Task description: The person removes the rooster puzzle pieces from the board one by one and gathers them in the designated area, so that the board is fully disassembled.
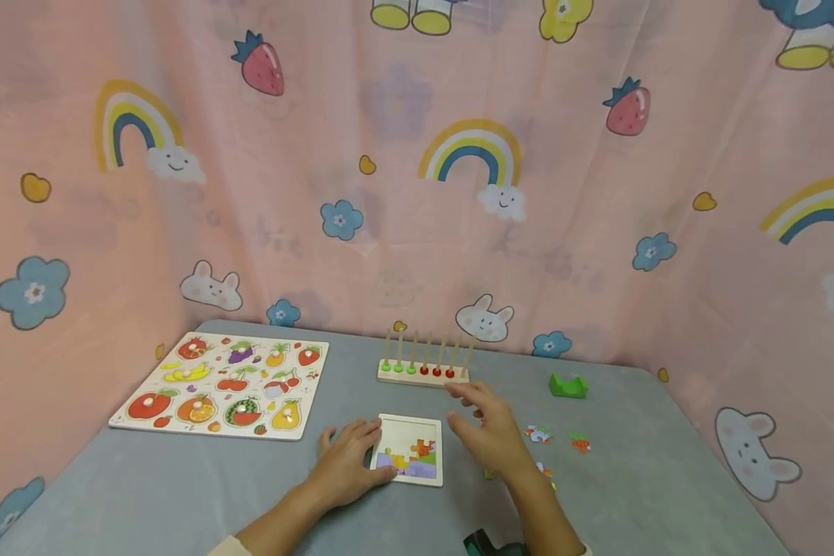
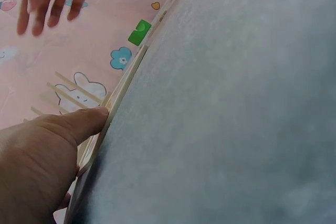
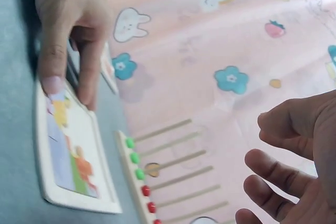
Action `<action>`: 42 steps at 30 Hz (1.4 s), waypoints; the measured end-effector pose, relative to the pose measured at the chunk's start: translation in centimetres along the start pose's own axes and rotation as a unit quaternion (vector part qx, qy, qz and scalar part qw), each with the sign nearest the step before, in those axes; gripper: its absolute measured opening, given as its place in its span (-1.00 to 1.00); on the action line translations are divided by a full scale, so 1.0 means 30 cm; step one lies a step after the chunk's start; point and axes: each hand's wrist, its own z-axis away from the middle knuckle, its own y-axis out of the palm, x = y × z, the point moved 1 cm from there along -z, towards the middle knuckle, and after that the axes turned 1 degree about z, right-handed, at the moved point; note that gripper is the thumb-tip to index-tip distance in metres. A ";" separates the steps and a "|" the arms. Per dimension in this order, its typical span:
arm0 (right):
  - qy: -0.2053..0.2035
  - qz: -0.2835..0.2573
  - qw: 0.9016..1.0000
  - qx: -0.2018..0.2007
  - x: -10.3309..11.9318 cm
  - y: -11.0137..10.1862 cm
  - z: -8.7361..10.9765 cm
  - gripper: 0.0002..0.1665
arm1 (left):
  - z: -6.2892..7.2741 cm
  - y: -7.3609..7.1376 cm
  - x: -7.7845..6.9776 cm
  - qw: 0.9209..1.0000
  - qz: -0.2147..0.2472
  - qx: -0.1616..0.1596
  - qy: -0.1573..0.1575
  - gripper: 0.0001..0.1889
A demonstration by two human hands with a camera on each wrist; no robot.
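Note:
A square wooden jigsaw tray (image 1: 408, 418), partly filled with colourful pieces (image 1: 417, 463), lies on the grey table. At its left side rests my left hand (image 1: 347, 466), thumb on the near-left rim and a forefinger at the far-left corner. The left wrist view shows that thumb (image 2: 89, 121) against the rim. My right hand (image 1: 492, 432) hovers to the right of the tray with nothing in it. Its fingers are spread and loosely bent in the right wrist view. Loose jigsaw pieces (image 1: 538, 435) lie beyond and beside it, some partly hidden by the right hand and forearm.
A wooden fruit peg puzzle (image 1: 225, 386) lies at the left. Behind the tray stands a peg rack (image 1: 422, 378) with green and red beads. A green block (image 1: 568, 386) sits at the back right. A dark object (image 1: 483, 544) shows at the near edge. Patterned pink cloth surrounds the table.

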 end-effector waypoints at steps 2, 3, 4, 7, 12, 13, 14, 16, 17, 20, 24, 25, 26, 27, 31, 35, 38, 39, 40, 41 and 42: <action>0.005 0.003 1.000 0.004 -0.019 0.035 -0.001 -0.57 | -0.001 0.004 0.001 1.000 -0.001 -0.001 -0.002 -0.28; 0.006 0.003 1.000 0.007 -0.029 0.052 -0.001 -0.58 | -0.002 0.005 0.001 1.000 -0.002 -0.001 -0.002 -0.28; 0.012 0.003 1.000 0.013 -0.038 0.066 -0.001 -0.58 | -0.003 0.006 0.001 1.000 -0.002 -0.001 -0.004 -0.28; 0.025 0.004 0.999 0.038 -0.067 0.108 0.003 -0.60 | -0.004 0.004 0.001 1.000 0.000 -0.002 -0.006 -0.28; 0.029 0.022 0.997 0.071 -0.114 0.158 0.018 -0.61 | -0.003 -0.001 0.002 1.000 0.002 -0.005 -0.002 -0.29; 0.026 0.027 0.997 0.074 -0.123 0.165 0.023 -0.61 | -0.002 -0.002 0.001 1.000 0.002 -0.005 -0.002 -0.30; 0.021 0.034 0.996 0.076 -0.130 0.170 0.028 -0.62 | -0.002 -0.002 0.001 1.000 0.001 -0.005 -0.002 -0.30; 0.014 0.048 0.995 0.084 -0.143 0.181 0.037 -0.61 | 0.000 -0.003 -0.001 1.000 0.001 -0.004 -0.003 -0.30; 0.015 0.053 0.995 0.089 -0.148 0.184 0.042 -0.60 | 0.000 -0.003 -0.002 1.000 0.001 -0.004 -0.003 -0.29; 0.022 0.071 0.991 0.110 -0.158 0.192 0.052 -0.57 | 0.000 -0.004 -0.003 1.000 -0.003 -0.002 -0.001 -0.29; 0.035 0.098 0.985 0.135 -0.163 0.197 0.055 -0.51 | -0.001 -0.004 -0.001 1.000 -0.005 -0.003 0.002 -0.29; 0.035 0.105 0.984 0.140 -0.163 0.198 0.055 -0.51 | -0.001 -0.004 0.000 1.000 -0.004 -0.003 0.002 -0.30; 0.033 0.113 0.982 0.146 -0.163 0.199 0.055 -0.52 | -0.001 -0.005 0.000 1.000 -0.003 -0.003 0.003 -0.29; 0.030 0.118 0.981 0.150 -0.161 0.200 0.055 -0.53 | -0.001 -0.005 0.001 1.000 -0.002 -0.003 0.003 -0.29; 0.020 0.130 0.979 0.156 -0.154 0.199 0.055 -0.65 | -0.002 -0.006 0.001 1.000 -0.003 -0.002 0.004 -0.29; 0.026 0.122 0.980 0.153 -0.149 0.200 0.055 -0.75 | -0.002 -0.005 0.001 1.000 -0.003 -0.004 0.005 -0.29; 0.033 0.118 0.981 0.152 -0.145 0.200 0.056 -0.66 | -0.002 -0.005 0.000 1.000 -0.003 -0.006 0.004 -0.29; 0.034 0.122 0.980 0.153 -0.143 0.201 0.057 -0.61 | -0.002 -0.004 0.001 1.000 -0.004 -0.006 0.004 -0.29; 0.031 0.127 0.979 0.153 -0.142 0.200 0.057 -0.57 | -0.002 -0.003 0.001 1.000 -0.004 -0.006 0.004 -0.29; 0.033 0.134 0.978 0.155 -0.141 0.200 0.058 -0.53 | -0.001 -0.002 0.001 1.000 -0.005 -0.005 0.003 -0.29; 0.033 0.139 0.977 0.157 -0.140 0.201 0.059 -0.51 | -0.001 -0.002 0.002 1.000 -0.005 -0.005 0.003 -0.29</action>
